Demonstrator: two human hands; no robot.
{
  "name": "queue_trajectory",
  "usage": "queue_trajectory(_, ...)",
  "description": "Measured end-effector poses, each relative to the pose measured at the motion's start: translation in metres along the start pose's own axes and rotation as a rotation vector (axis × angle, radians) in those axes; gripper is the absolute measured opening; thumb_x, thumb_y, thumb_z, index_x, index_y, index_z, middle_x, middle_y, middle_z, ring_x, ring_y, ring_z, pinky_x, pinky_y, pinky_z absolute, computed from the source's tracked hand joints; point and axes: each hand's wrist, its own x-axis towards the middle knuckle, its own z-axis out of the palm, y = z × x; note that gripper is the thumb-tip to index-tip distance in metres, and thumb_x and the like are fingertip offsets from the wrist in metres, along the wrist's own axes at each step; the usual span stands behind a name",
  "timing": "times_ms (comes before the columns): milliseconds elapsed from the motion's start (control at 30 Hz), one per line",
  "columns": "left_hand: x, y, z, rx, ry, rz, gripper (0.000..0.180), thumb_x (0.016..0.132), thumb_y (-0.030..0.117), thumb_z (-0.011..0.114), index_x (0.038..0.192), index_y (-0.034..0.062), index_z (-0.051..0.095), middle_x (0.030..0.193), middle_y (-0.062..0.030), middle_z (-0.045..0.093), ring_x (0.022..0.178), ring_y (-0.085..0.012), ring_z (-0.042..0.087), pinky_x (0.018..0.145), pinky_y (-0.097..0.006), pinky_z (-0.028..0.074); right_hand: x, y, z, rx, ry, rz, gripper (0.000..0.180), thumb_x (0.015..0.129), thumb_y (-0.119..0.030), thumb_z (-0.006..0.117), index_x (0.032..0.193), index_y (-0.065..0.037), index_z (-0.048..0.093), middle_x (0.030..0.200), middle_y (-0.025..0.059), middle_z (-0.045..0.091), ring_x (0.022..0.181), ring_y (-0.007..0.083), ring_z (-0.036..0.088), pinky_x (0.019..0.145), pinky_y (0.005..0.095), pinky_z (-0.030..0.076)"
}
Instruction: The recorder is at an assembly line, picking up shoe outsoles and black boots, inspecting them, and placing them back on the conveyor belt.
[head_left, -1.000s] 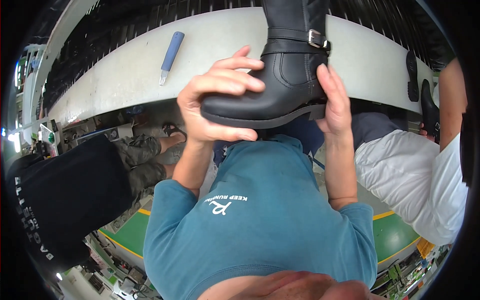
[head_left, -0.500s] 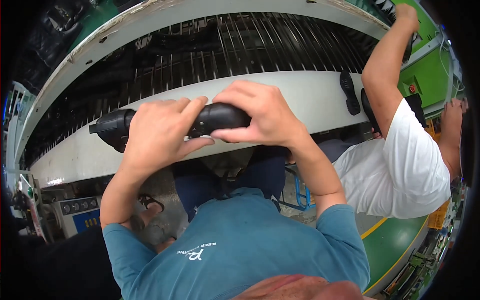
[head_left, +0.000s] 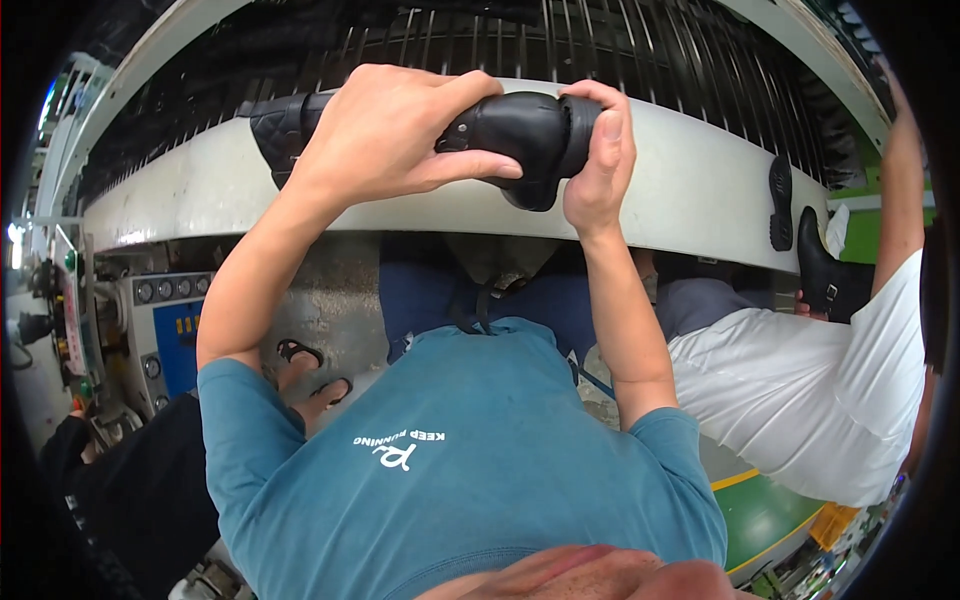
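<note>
White ledge (head_left: 700, 200): our landmark, spanning the view.
Metal rods (head_left: 640, 50): we see them ranked against darkness along the ledge's far side.
Grey floor (head_left: 325, 290): we note its stained surface on the ledge's near side.
Green floor (head_left: 775, 510): yellow-edged, well nearer us than the ledge's right end.
Control panel (head_left: 175, 345): blue-faced, round-gauged, near the ledge's left end.
White light (head_left: 14, 234): glaring past the ledge's left end.

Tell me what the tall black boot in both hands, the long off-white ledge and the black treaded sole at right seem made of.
Boot: leather or a synthetic look-alike, softly glossy, by the highlights along its curve and the quilted shaft. Ledge: perhaps painted metal or laminate, satin, by its even, pale, faintly reflective face. Sole: probably moulded rubber, matte, by its ridged tread.
</note>
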Motion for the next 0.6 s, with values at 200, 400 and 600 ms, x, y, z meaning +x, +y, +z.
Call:
queue_trajectory(200, -0.0038, 0.0007, 0.0034, -0.016, 0.043, 0.035, 0.067, 0.084, 0.063, 0.092, 0.121, 0.0092, 0.077, 0.086, -0.0109, 0.078, 0.075, -0.0338, 0.077, 0.068, -0.04, 0.06, -0.0008, 0.0004, 0.0036, -0.078, 0.027, -0.063, 0.06, 0.116, -0.053, 0.041, 0.118, -0.001, 0.071, 0.104, 0.009, 0.064, 0.093, 0.0192, 0.062, 0.085, 0.0342, 0.049)
queue_trajectory(400, -0.0016, -0.0049, 0.0091, -0.016, 0.086, 0.108, 0.065, 0.082, 0.059, 0.096, 0.12, 0.0091, 0.078, 0.084, -0.0108, 0.078, 0.073, -0.0328, 0.077, 0.066, -0.039, 0.059, -0.0032, 0.0023, 0.0057, -0.079, 0.077, -0.071, 0.06, 0.116, -0.05, 0.038, 0.114, -0.001, 0.073, 0.104, 0.0101, 0.065, 0.092, 0.0203, 0.063, 0.085, 0.0351, 0.05)
queue_trajectory(600, -0.002, 0.0008, 0.0073, -0.005, 0.084, 0.148, 0.063, 0.081, 0.056, 0.097, 0.119, 0.0088, 0.078, 0.077, -0.0091, 0.074, 0.068, -0.0298, 0.074, 0.061, -0.037, 0.057, -0.0044, 0.0028, 0.0018, -0.1, 0.055, -0.12, 0.057, 0.115, -0.046, 0.039, 0.114, 0.0, 0.073, 0.104, 0.0131, 0.068, 0.093, 0.0235, 0.066, 0.086, 0.0366, 0.052)
